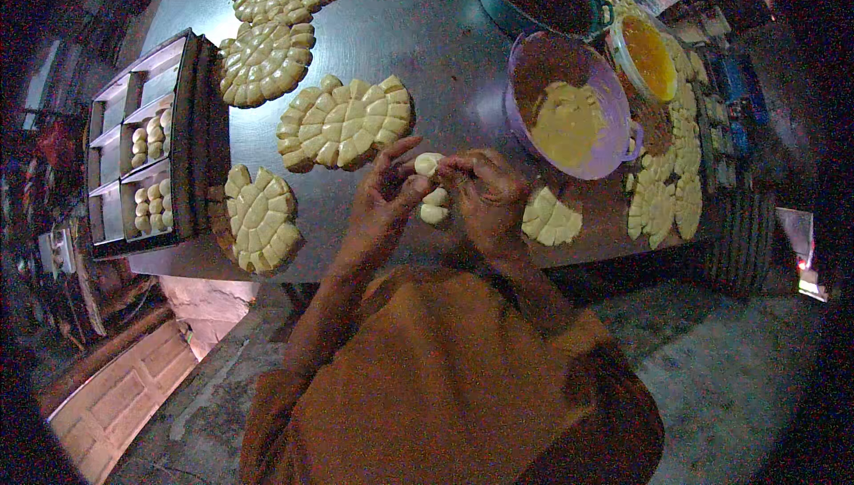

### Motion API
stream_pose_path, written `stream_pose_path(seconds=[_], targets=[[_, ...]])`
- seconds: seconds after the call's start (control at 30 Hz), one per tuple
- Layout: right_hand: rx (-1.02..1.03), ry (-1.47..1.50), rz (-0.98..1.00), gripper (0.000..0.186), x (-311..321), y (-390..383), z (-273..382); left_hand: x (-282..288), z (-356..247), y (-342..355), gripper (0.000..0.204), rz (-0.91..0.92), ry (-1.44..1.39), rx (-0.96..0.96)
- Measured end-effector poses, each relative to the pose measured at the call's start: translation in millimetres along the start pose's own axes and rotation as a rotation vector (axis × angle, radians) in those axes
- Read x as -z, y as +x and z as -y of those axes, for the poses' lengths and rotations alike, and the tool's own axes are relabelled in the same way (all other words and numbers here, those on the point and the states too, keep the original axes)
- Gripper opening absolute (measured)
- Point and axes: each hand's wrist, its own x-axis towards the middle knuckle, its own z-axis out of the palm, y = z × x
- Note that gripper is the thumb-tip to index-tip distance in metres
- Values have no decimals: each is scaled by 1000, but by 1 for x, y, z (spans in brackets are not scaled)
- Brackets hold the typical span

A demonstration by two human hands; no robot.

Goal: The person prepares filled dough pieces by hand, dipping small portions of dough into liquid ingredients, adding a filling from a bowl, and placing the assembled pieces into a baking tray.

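Observation:
Between my two hands is a small pale dough ball (428,164), held up over the near part of the table. My left hand (384,196) curls around its left side with thumb and fingers. The fingertips of my right hand (487,190) pinch its right side. Just below it on the table lie more dough balls (434,213). A scored dough round (351,120) cut into wedges rests beyond my left hand, and a cut dough piece (259,220) lies to its left. Right of my right hand is a smaller dough wedge (552,216).
At the left stands a divided metal tray (108,158) with dough balls in some compartments. A purple basin (519,98) with yellowish filling, a dark green pot (498,9) and an orange-filled tub (620,54) stand at the right. More cut dough (267,63) lines the table's far and right sides.

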Motion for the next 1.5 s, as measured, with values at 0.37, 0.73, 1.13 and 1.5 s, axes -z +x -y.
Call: stream_pose_path(seconds=[0.37, 0.73, 1.13, 1.5], targets=[[511, 24, 199, 29, 7, 4, -19, 18, 8, 11, 31, -110, 132, 25], [198, -75, 125, 27, 1, 2, -23, 18, 13, -1, 27, 20, 555, -109], [-330, 371, 587, 20, 18, 4, -54, 28, 30, 13, 17, 137, 565, -45], [-372, 502, 501, 37, 32, 17, -66, -1, 12, 32, 61, 343, 226, 16]])
